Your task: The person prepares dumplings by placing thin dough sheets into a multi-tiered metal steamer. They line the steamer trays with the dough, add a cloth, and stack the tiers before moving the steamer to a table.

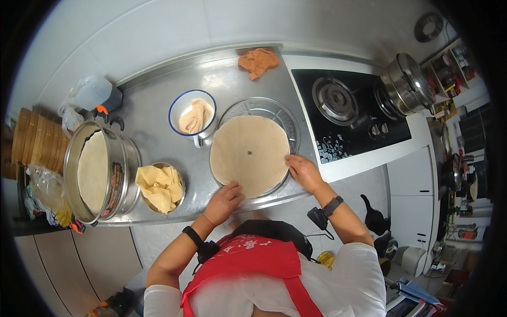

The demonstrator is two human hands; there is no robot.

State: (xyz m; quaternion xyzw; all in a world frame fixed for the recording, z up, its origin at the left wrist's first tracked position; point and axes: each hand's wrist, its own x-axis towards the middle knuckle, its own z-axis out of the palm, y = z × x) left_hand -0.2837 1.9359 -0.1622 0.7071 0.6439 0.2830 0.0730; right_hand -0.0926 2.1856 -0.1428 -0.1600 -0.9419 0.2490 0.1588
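A round beige cloth (249, 154) with a small hole at its centre lies over a perforated metal steamer rack (259, 104) on the steel counter. My left hand (225, 200) rests at the cloth's near left edge, its fingertips on the cloth. At the right edge, the fingertips of my right hand (302, 169) touch the rim; whether they pinch the cloth I cannot tell. Behind and to the left, a white enamel mug with a blue rim (193, 95) holds a folded beige cloth (196, 118). A yellow cloth (161, 188) spills from a metal bowl (183, 194) at the left.
A large metal steamer pot (126, 170) with pale cloth inside stands farther left, near stacked bamboo steamers (41, 136) and a plastic container (97, 93). An orange rag (258, 62) lies by the wall. On the right is a gas stove (348, 115) with a lidded steel pot (408, 85).
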